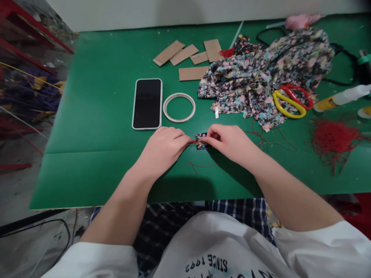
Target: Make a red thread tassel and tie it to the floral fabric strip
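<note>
A small dark floral fabric-covered piece (200, 146) lies on the green tabletop between my hands. My left hand (166, 148) is closed, its fingertips pinching a short red strand bundle (193, 141) at the piece's left edge. My right hand (233, 143) is closed too, with thumb and forefinger on the right side of the floral piece, covering part of it. A loose red thread (204, 166) curls on the table just below. Just beyond my hands are a roll of white tape (165, 109) and a phone (147, 104) with a dark screen.
Several cardboard strips (193, 73) lie at the back beside crumpled floral cloth (240, 77). Scissors with red and yellow handles (290, 106) rest on that cloth. At the right are a glue bottle (333, 101) and a tangle of red thread (333, 139).
</note>
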The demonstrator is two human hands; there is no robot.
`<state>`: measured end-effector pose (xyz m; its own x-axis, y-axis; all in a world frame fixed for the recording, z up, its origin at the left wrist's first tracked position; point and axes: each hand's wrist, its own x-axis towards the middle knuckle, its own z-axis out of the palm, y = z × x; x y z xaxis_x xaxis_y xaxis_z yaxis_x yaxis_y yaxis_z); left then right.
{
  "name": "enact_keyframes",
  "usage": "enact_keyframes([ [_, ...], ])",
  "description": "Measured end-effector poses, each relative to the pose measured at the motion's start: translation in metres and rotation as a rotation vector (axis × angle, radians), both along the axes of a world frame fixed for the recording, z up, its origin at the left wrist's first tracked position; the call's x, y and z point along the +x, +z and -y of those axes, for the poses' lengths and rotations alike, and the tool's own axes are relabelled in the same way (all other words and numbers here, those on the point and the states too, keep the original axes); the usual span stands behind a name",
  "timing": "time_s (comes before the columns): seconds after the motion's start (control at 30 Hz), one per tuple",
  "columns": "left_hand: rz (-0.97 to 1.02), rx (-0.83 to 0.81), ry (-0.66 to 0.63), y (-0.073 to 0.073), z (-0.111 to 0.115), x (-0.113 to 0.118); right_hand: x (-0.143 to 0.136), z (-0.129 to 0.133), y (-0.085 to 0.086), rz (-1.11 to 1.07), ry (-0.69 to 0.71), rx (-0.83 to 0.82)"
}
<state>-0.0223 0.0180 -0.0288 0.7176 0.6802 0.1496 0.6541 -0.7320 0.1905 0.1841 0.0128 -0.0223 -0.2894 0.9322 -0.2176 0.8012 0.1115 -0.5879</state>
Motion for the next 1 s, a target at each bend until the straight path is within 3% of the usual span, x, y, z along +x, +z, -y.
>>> enact_keyframes([
  [0.5, -0.002, -0.072, 0.002, 0.004, -0.001, -0.001, 0.005, -0.002, 0.004, -0.044, 0.002, -0.047],
  [0.63, 0.042, -0.052, 0.069, 0.007, 0.002, 0.001, 0.005, -0.002, 0.005, -0.045, 0.012, -0.046],
  [1.0, 0.13, -0.047, 0.101, -0.01, 0.007, 0.015, 0.006, -0.002, 0.006, -0.092, 0.005, -0.064],
])
